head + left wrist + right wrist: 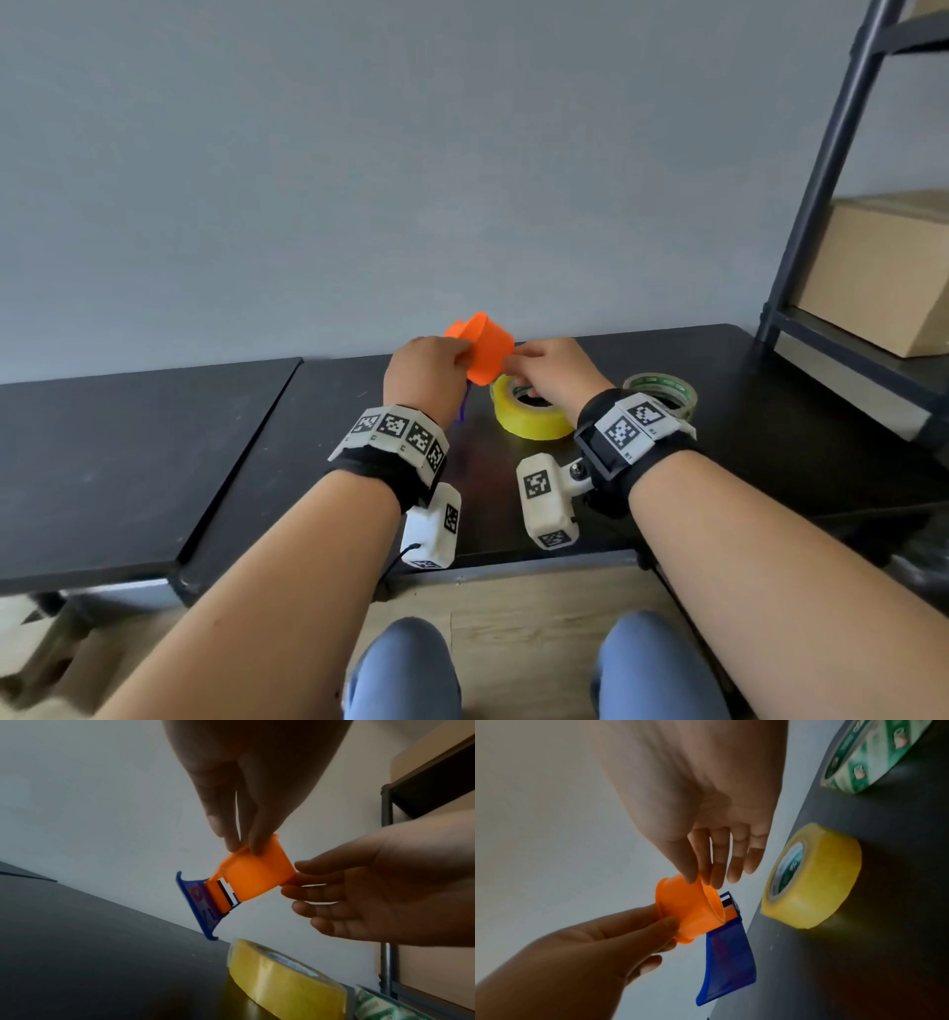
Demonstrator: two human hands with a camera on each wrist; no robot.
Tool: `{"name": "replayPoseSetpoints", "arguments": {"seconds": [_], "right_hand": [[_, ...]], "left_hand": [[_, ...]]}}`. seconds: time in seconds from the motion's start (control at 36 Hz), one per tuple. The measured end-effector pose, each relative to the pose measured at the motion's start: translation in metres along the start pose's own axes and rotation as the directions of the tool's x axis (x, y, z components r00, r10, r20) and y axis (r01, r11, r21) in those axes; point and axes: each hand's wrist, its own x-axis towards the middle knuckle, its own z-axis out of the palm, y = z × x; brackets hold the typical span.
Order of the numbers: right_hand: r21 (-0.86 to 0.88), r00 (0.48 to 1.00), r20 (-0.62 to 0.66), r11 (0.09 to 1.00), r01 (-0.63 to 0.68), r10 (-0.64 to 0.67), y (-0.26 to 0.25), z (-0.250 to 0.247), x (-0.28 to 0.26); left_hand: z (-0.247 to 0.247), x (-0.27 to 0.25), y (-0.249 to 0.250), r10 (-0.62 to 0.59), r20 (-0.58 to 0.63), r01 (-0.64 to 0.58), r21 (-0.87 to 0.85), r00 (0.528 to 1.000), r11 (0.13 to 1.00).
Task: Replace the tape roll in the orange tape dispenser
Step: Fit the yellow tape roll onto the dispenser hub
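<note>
Orange tape dispenser point(482, 349): held in the air above the far middle of the black table point(719, 390), just over the yellow roll. Orange drum empty of tape; blue handle plate point(199, 906) attached at the lower end, hanging toward the tabletop.

Left hand point(429, 372): fingers curled round the left rim of the drum, thumb and fingertips pinching the orange edge, as seen in the left wrist view point(254, 833).

Right hand point(554, 372): thumb and forefinger narrowly pinching the right rim of the drum; remaining fingers point(734, 866) loosely extended beside it, clear of the plastic. Both hands on the dispenser at once, one at each side.

Yellow tape roll point(531, 416): lying flat on the table, directly below the right hand and partly hidden by it in the head view; touched by neither hand in the wrist views.

Green-printed tape roll point(662, 393): flat on the table, right of the yellow roll, near it; whether the two touch cannot be told.

Dark metal shelf frame point(821, 169): standing at the far right, holding a cardboard box point(883, 272).

Second black table point(128, 462): adjoining on the left.
</note>
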Motion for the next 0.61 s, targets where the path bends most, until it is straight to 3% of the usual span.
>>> {"name": "replayPoseSetpoints", "arguments": {"seconds": [0.28, 0.5, 0.61], "right_hand": [[-0.002, 0.993, -0.011, 0.993, 0.117, -0.117, -0.015, 0.050, 0.007], [-0.313, 0.976, 0.096, 0.925, 0.214, -0.193, -0.018, 0.078, 0.015], [-0.373, 0.967, 0.165, 0.895, 0.246, -0.196, -0.018, 0.085, 0.015]], "left_hand": [[-0.016, -0.008, -0.050, -0.156, 0.093, 0.173, -0.220, 0.983, 0.960], [-0.009, -0.006, -0.085, -0.342, 0.075, 0.335, -0.481, 0.937, 0.810], [-0.007, -0.006, -0.093, -0.313, 0.078, 0.314, -0.448, 0.947, 0.837]]}}
